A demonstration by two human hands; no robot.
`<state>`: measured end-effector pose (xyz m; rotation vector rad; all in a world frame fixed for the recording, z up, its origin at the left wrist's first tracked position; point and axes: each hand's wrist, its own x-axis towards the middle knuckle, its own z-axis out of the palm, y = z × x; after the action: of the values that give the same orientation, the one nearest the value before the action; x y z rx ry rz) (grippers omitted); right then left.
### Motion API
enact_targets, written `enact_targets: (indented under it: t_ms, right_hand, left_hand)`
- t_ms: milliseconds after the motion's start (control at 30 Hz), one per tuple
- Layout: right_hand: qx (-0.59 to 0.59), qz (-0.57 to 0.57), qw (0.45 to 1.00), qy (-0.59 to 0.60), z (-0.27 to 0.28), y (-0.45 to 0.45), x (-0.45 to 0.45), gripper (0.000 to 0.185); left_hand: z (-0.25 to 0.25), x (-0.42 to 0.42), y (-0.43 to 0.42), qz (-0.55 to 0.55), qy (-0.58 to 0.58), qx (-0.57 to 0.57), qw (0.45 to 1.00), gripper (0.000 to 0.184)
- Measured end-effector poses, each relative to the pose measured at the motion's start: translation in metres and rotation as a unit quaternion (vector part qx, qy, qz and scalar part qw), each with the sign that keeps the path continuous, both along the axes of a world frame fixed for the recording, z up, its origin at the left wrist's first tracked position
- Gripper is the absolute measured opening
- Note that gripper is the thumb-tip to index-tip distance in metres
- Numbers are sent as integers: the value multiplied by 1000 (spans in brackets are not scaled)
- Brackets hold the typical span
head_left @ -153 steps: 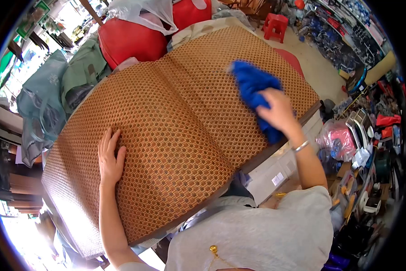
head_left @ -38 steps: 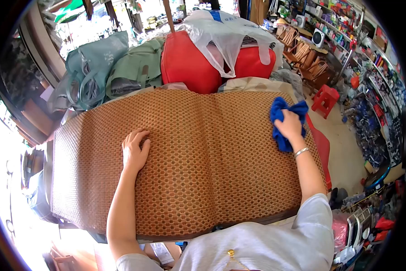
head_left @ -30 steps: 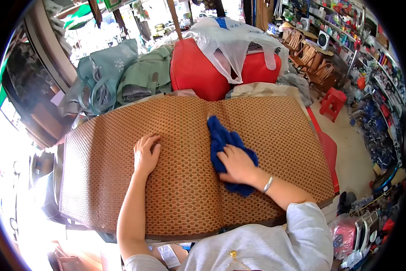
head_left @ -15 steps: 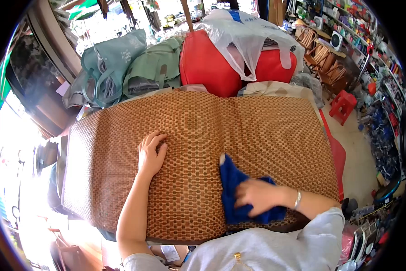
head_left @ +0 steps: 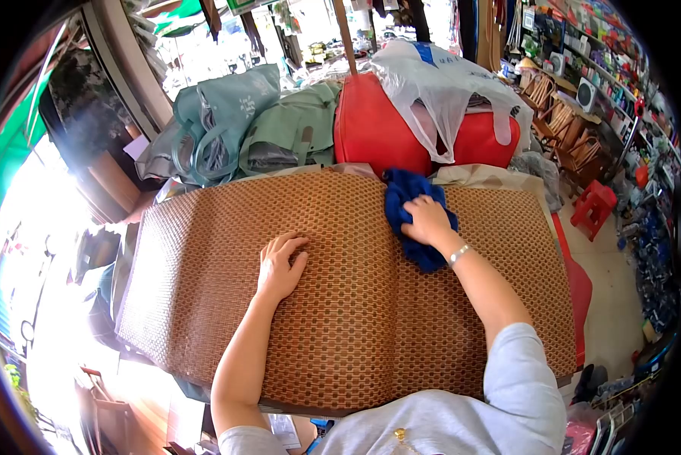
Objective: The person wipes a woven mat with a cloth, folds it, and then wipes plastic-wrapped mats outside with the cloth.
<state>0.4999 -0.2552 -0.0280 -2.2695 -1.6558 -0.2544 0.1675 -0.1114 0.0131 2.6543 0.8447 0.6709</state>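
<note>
Blue cloth (head_left: 416, 244), gripped by the right hand (head_left: 429, 220) on a brown woven mat (head_left: 333, 303), left hand (head_left: 281, 267) open, palm down on its left half.

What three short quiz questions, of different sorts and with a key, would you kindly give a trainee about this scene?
1. True or false: the right hand is on the blue cloth, while the left hand rests directly on the woven mat.

2. At which hand's wrist is the silver bracelet?
A) left
B) right
C) neither

3. Fill in the colour: the small stool on the floor beyond the mat is ____.

Key: 1 true; 2 B; 3 red
</note>
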Motion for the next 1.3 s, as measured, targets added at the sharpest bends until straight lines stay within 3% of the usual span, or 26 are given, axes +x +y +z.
enact_targets:
  t_ms: [133,233,300,467,567,733,767,900,1033,1200,1300]
  right_hand:
    - [-60,155,986,20,22,-93,-59,38]
    - [-83,244,966,14,35,-174,-118,45]
    - [-140,285,945,74,36,-214,-146,51]
    - [-148,324,928,106,40,-221,-124,49]
    - [-45,273,956,101,34,-178,-60,45]
    - [83,-31,988,128,3,-98,71,45]
    - [55,-117,982,135,18,-89,75,50]
    - [57,-197,973,108,13,-74,96,53]
    - [71,-64,992,83,13,-108,51,48]
    - [-44,101,992,66,19,-196,-56,49]
    - [-44,175,983,16,10,-248,-110,53]
  left_hand:
    - [2,-3,3,-4,0,-21,1000,36]
    - [-3,-4,5,-12,13,-17,1000,37]
    - [-3,-4,5,-18,5,-12,1000,37]
    - [-2,-4,3,-14,6,-12,1000,37]
    - [-1,-3,2,-12,-11,2,1000,35]
    - [-1,-4,4,-15,7,-13,1000,36]
    - [0,-5,5,-20,7,-23,1000,37]
    - [1,-5,3,-16,13,-26,999,39]
    - [2,-4,1,-11,18,-29,999,39]
    - [3,-5,1,-19,17,-32,999,39]
    - [5,-3,0,-11,15,-39,999,38]
